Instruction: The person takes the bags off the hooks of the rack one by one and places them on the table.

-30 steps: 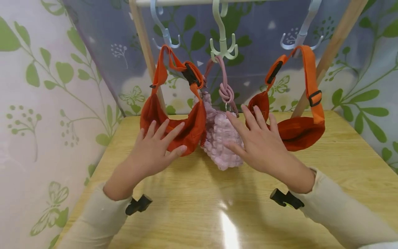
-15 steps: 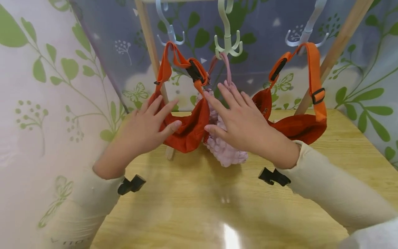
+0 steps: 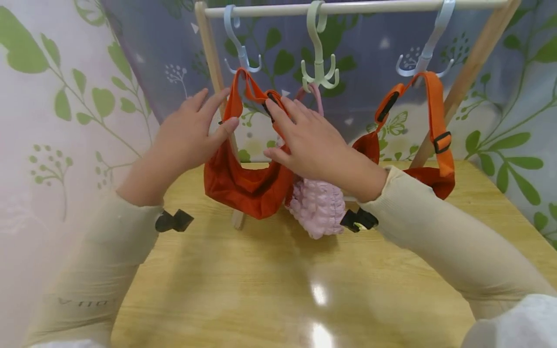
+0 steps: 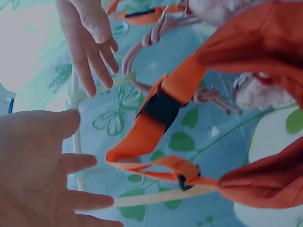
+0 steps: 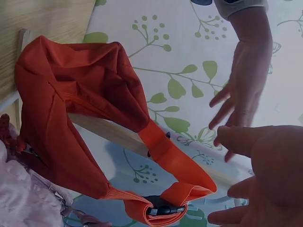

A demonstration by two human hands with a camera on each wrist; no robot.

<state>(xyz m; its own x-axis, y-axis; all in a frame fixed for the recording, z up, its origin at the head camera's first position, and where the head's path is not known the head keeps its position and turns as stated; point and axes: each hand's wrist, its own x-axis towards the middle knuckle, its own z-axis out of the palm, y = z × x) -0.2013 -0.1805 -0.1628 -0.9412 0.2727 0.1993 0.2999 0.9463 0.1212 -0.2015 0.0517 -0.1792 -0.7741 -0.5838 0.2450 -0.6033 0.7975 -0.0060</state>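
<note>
A red-orange waist bag (image 3: pixel 250 191) hangs by its orange strap (image 5: pixel 182 168) from a light blue hook (image 3: pixel 242 53). My left hand (image 3: pixel 187 133) is raised at the left of that strap, fingers spread. On the strap's other side, my right hand (image 3: pixel 311 140) reaches across with straight fingers, hiding part of the strap and its black buckle (image 4: pixel 161 109) in the head view. Both wrist views show the hands apart from the strap. Behind the right hand, a puffy pink bag (image 3: pixel 317 208) hangs by a pink cord from a pale green hook (image 3: pixel 319 63).
At the right, a second red-orange bag (image 3: pixel 435 181) hangs from another light blue hook (image 3: pixel 424 58). A white rail (image 3: pixel 383 7) on wooden legs (image 3: pixel 467 82) carries the hooks. The rack stands on a wooden table (image 3: pixel 261 290), before a leaf-patterned backdrop (image 3: pixel 65 96).
Both hands have moved up, and the right hand has also swung left from the pink bag to the left bag's strap. The head view has shifted so the rail shows.
</note>
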